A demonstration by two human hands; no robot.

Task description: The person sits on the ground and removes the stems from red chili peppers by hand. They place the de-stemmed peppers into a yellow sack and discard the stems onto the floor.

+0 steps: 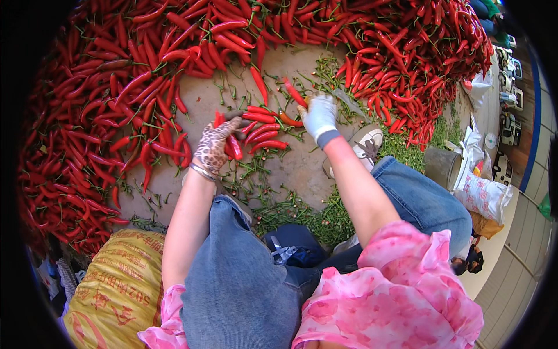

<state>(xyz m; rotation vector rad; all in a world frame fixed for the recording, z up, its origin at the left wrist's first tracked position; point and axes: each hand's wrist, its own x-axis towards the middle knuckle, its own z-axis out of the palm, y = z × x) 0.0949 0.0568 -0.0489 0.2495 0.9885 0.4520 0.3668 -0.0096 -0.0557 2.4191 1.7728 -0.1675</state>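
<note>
My left hand [216, 141], in a leopard-print glove with dark fingertips, is closed around a few red chili peppers [234, 147]. Between the fingers of my right hand [320, 114], in a white knit glove with a grey cuff, is a single red chili [294, 92], slightly blurred. Several loose chilies [264, 132] lie on the concrete floor [287, 174] between my hands, one of them partly orange [290, 120]. Cut-off green stems [255, 168] are scattered around them.
A large heap of red chilies [100, 104] curves from the left to the right heap [405, 56]. Green stems pile up [322, 220] between my shoes [366, 144]. A yellow woven sack [122, 279] stands at left; a grey bucket [441, 168] and white printed sack [481, 196] at right.
</note>
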